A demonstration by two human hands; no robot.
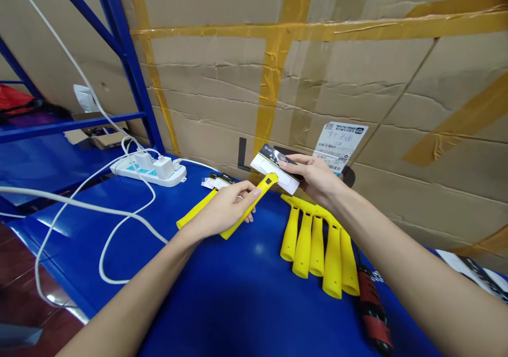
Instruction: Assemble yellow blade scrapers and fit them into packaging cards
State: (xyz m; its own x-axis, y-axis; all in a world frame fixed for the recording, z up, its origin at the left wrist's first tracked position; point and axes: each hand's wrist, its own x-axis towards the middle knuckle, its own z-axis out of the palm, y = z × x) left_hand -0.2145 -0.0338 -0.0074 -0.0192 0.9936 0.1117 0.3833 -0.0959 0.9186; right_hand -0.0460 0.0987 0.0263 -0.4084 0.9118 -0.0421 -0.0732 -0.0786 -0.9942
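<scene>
My left hand is closed around a yellow plastic handle, whose slotted end points up and to the right. A black and white printed card is pinched in my right hand, its lower edge at the slotted end of that handle. Whether the two touch I cannot tell. Behind my left wrist lies another yellow handle, beside more printed cards. Several yellow handles rest side by side on the blue table below my right hand.
A red and black tool lies near my right forearm. White cables and a power strip with plugged-in adapters occupy the left of the blue table. Large taped cardboard stands behind, next to a blue metal frame.
</scene>
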